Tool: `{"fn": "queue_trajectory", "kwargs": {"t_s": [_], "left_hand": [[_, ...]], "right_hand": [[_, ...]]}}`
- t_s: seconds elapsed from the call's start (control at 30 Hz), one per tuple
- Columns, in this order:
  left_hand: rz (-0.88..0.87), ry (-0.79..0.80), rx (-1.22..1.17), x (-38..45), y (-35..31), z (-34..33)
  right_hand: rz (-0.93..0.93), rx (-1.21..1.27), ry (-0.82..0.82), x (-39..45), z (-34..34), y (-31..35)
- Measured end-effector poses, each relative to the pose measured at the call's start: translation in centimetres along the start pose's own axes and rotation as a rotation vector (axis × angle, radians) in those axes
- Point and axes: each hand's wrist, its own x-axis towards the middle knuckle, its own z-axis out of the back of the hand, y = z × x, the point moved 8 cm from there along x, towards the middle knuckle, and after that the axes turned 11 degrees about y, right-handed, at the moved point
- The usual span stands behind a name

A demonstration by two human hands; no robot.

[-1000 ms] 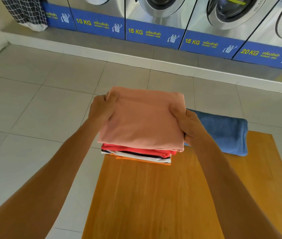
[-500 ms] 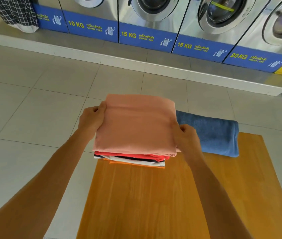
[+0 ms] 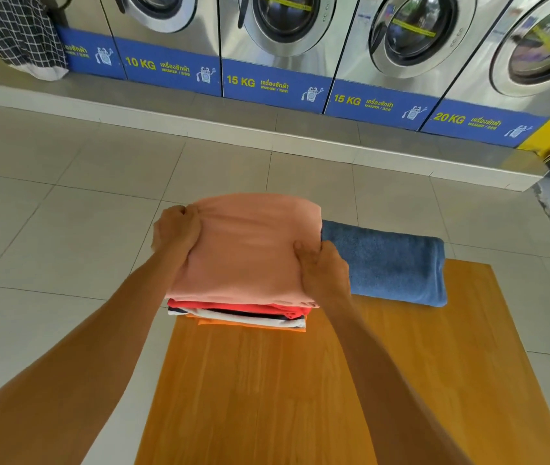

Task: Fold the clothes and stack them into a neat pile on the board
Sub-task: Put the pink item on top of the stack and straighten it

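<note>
A folded peach garment (image 3: pixel 250 250) lies on top of a pile of folded clothes (image 3: pixel 243 315) in red, striped white and orange, at the far left end of the orange wooden board (image 3: pixel 300 397). My left hand (image 3: pixel 176 229) grips the peach garment's left edge with curled fingers. On the garment's right side my right hand (image 3: pixel 320 270) holds its edge, thumb on top. A folded blue towel (image 3: pixel 391 263) lies beside the pile on the right, at the board's far edge.
A row of steel washing machines (image 3: pixel 283 45) with blue labels stands on a raised ledge (image 3: pixel 233 135) behind. A checked cloth (image 3: pixel 18 31) hangs at the top left. Pale floor tiles (image 3: pixel 48 229) surround the board.
Both hands have slid nearer along the peach garment's sides, and the garment has settled lower onto the pile. The view has tilted slightly upward.
</note>
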Motion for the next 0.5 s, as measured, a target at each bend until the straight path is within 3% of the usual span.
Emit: {"fn": "queue_trajectory", "kwargs": {"t_s": [0.13,0.2,0.27,0.33,0.4,0.5], "left_hand": [[0.01,-0.013,-0.044,0.2,-0.8,0.6],[-0.022,-0.078,0.042,-0.1,-1.9,1.1],[-0.212,-0.222,0.186,-1.5,-4.6,1.5],[-0.552,-0.283,0.308,-4.4,-8.3,-0.5],[-0.733,-0.14,0.472,-7.1,-9.2,-4.6],[-0.717,0.151,0.648,-7.9,-6.2,-8.9]], "right_hand": [[-0.027,-0.013,-0.004,0.5,1.9,-0.1],[0.02,-0.094,-0.058,0.4,2.6,1.0],[0.166,-0.242,-0.153,0.0,2.6,3.3],[0.335,-0.392,-0.162,0.1,1.2,6.0],[0.423,-0.517,-0.036,0.9,-1.4,7.0],[0.328,-0.588,0.113,4.0,-2.4,3.9]]}}
